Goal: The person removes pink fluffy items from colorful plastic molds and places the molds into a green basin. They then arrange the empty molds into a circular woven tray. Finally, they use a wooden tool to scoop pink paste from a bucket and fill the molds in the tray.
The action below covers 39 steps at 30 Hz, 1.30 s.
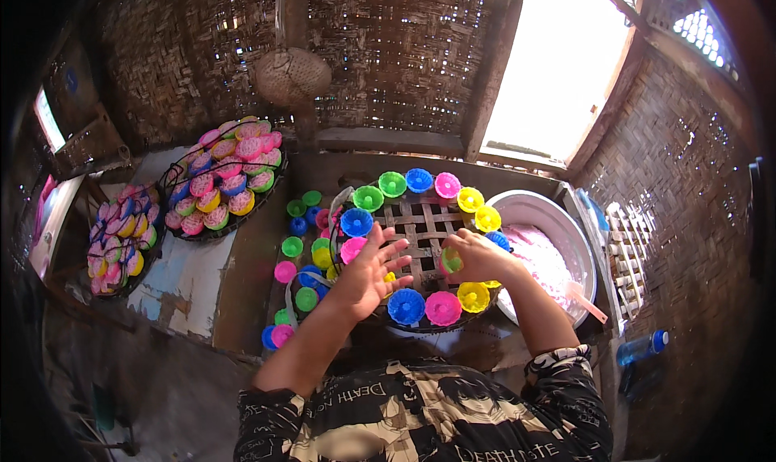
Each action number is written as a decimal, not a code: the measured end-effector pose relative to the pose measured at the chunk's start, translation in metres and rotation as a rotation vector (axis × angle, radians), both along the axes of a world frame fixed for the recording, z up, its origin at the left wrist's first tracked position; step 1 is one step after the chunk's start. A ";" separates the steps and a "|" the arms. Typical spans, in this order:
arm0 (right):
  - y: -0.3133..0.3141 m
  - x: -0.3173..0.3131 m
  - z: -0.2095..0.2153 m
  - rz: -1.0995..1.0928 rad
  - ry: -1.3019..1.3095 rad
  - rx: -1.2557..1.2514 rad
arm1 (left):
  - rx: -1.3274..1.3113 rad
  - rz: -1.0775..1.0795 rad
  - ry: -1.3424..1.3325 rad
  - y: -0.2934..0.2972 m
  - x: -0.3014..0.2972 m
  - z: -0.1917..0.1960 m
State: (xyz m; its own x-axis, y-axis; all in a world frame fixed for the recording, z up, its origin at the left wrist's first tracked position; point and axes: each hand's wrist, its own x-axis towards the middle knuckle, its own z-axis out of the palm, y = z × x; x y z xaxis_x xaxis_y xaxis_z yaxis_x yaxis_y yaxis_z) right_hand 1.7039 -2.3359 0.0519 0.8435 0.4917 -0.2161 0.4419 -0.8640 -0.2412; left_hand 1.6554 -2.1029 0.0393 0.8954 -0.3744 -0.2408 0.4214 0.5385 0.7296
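My left hand (372, 274) is open, palm turned inward and fingers spread, above the left side of a round woven bamboo tray (428, 237). My right hand (478, 256) is closed around a small green plastic mould cup (451, 260) over the tray's right side; the fingers cover part of it. Fluted cups stand in a ring along the tray's rim, among them a blue cup (406, 307), a pink cup (444, 308) and a yellow cup (473, 297). Some cups behind my hands are partly hidden.
Right of the tray, a large pale basin (584, 244) holds pink crumbly stuff (537, 256) and a pink-handled utensil (588, 303). Loose cups (285, 271) lie to the left. Two baskets of filled cups (222, 179) stand farther left. A blue bottle (643, 348) is at right.
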 end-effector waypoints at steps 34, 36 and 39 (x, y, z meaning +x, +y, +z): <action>0.052 -0.025 0.035 0.065 -0.212 0.218 | 1.422 0.597 -0.239 0.191 -0.045 -0.154; 0.056 -0.034 0.039 0.050 -0.189 0.194 | 1.693 0.433 -0.135 0.191 -0.048 -0.174; 0.058 -0.044 0.042 0.057 -0.205 0.187 | 1.736 0.264 -0.063 0.193 -0.057 -0.188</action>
